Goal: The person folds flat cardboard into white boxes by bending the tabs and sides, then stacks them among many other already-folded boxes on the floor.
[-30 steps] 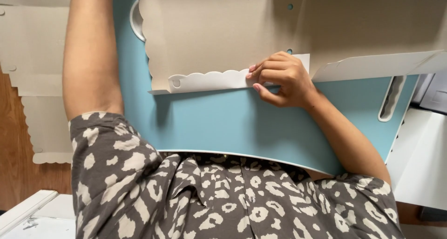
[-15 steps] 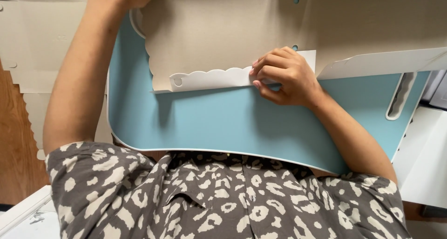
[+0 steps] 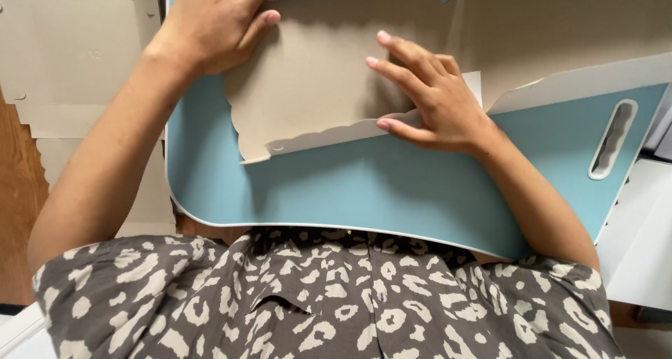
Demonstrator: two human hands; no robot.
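A flat grey-brown cardboard box blank (image 3: 322,79) with scalloped white edges lies on a light blue lap tray (image 3: 350,184). My left hand (image 3: 213,23) presses flat on the blank's upper left corner, beside a raised white scalloped flap. Fingers spread, my right hand (image 3: 427,93) rests on the blank's near edge, its thumb against the scalloped front flap (image 3: 329,136), which stands slightly raised. Neither hand grips anything.
More flat cardboard blanks (image 3: 70,65) lie to the left on a wooden floor (image 3: 14,191). A white folded flap (image 3: 581,79) sticks out at the right above the tray's handle slot (image 3: 613,138). White boards (image 3: 640,233) sit at the far right. My patterned shirt fills the bottom.
My left hand came down into view and pressed onto the blank's upper left. My right hand let go of the front flap and spread its fingers over the cardboard; the flap sank lower.
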